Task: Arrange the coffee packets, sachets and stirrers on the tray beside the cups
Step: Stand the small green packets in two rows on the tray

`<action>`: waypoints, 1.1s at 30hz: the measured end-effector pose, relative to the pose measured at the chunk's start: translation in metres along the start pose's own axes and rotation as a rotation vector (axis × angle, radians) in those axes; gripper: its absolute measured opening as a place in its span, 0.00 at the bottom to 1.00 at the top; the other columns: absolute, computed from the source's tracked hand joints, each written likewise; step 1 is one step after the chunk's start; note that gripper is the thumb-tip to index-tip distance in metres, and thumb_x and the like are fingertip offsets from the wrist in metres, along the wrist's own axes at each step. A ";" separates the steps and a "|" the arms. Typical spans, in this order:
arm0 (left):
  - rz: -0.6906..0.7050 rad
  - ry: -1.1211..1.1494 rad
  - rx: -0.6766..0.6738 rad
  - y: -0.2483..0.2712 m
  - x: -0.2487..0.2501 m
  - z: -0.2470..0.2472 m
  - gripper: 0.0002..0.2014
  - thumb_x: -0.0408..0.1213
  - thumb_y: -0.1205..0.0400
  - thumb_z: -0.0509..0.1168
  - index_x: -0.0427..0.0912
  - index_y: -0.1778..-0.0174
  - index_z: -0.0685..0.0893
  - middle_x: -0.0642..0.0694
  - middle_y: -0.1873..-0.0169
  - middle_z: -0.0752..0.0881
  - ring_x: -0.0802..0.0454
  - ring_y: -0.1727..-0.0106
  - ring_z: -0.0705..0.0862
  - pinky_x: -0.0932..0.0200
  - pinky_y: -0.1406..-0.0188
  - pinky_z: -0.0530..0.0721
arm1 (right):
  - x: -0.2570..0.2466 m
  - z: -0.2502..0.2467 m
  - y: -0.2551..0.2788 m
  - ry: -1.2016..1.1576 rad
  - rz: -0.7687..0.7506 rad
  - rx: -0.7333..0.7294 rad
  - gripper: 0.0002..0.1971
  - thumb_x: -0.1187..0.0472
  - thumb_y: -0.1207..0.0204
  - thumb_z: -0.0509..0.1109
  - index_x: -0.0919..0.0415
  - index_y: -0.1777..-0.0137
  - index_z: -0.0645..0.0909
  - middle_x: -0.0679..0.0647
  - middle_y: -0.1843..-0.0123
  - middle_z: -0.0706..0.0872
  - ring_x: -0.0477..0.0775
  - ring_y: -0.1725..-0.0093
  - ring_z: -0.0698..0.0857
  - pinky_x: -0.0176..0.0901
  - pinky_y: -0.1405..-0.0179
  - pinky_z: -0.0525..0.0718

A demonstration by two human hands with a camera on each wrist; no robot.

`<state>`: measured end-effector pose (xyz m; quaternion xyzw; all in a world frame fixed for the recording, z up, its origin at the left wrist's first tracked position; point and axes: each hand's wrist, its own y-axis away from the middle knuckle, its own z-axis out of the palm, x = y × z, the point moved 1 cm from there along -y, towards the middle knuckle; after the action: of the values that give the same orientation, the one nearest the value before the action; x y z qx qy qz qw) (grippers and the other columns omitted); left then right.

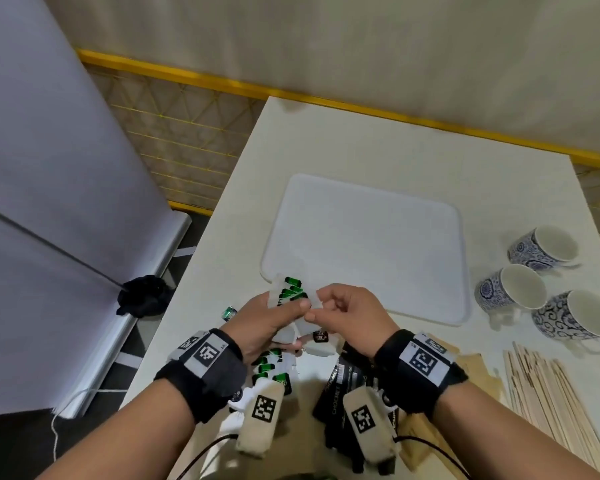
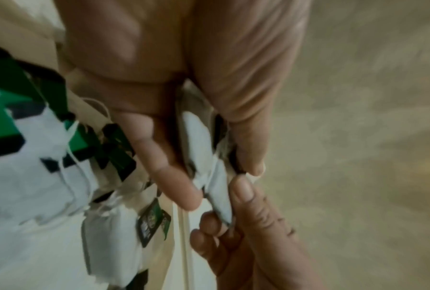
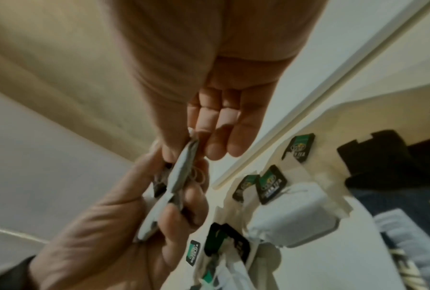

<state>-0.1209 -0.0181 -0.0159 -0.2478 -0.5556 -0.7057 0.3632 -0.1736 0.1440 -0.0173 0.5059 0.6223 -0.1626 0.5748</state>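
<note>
My left hand (image 1: 274, 317) grips a bundle of white sachets with green tags (image 1: 290, 294) just above the table, in front of the near left corner of the white tray (image 1: 368, 244). My right hand (image 1: 326, 311) pinches one sachet (image 3: 184, 168) of that bundle between thumb and fingers. The left wrist view shows both hands meeting on the same sachet (image 2: 198, 137). More green-tagged sachets (image 1: 274, 368) lie on the table under my left wrist. Black coffee packets (image 1: 340, 386) sit under my right wrist. Wooden stirrers (image 1: 548, 400) are piled at the near right.
Three blue-patterned cups (image 1: 541, 249) (image 1: 510, 292) (image 1: 575, 320) lie or stand right of the tray. Brown paper packets (image 1: 478, 368) lie beside the stirrers. One loose green tag (image 1: 228, 313) rests near the table's left edge. A grey panel stands off the table to the left.
</note>
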 end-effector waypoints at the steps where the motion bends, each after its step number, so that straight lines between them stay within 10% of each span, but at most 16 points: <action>1: -0.008 0.001 0.000 -0.001 0.001 -0.003 0.14 0.38 0.20 0.68 0.40 0.39 0.83 0.41 0.52 0.89 0.45 0.55 0.89 0.45 0.51 0.87 | 0.000 -0.001 -0.002 -0.013 0.011 0.015 0.08 0.56 0.32 0.80 0.48 0.56 0.84 0.46 0.65 0.83 0.44 0.65 0.82 0.46 0.53 0.85; 6: -0.053 0.035 0.009 -0.007 0.004 -0.014 0.15 0.19 0.19 0.53 0.37 0.47 0.81 0.40 0.64 0.90 0.45 0.59 0.89 0.57 0.65 0.89 | 0.002 -0.009 -0.014 -0.010 0.019 0.071 0.03 0.58 0.28 0.77 0.54 0.62 0.88 0.51 0.69 0.86 0.46 0.70 0.82 0.48 0.58 0.85; 15: 0.034 0.048 0.245 -0.039 0.039 -0.027 0.13 0.25 0.24 0.70 0.37 0.44 0.83 0.39 0.54 0.91 0.39 0.56 0.89 0.36 0.51 0.87 | -0.007 -0.035 -0.067 -0.015 0.086 0.116 0.07 0.62 0.26 0.75 0.52 0.65 0.86 0.43 0.75 0.82 0.42 0.74 0.79 0.34 0.67 0.80; 28: 0.037 0.079 0.196 -0.093 0.078 -0.041 0.14 0.22 0.20 0.60 0.41 0.43 0.82 0.42 0.47 0.89 0.41 0.47 0.88 0.48 0.56 0.89 | -0.052 -0.054 -0.221 -0.173 0.185 0.329 0.05 0.65 0.25 0.72 0.55 0.53 0.82 0.56 0.70 0.84 0.50 0.75 0.79 0.40 0.72 0.82; 33: 0.072 0.081 0.234 -0.105 0.076 -0.047 0.11 0.24 0.20 0.64 0.39 0.44 0.83 0.44 0.54 0.91 0.48 0.59 0.90 0.55 0.65 0.87 | -0.050 -0.053 -0.254 -0.192 0.180 0.388 0.11 0.65 0.26 0.73 0.55 0.47 0.78 0.57 0.63 0.85 0.52 0.72 0.81 0.46 0.66 0.85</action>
<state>-0.2471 -0.0686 -0.0342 -0.1947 -0.6096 -0.6321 0.4368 -0.4189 0.0526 -0.0551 0.6427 0.4742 -0.2744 0.5355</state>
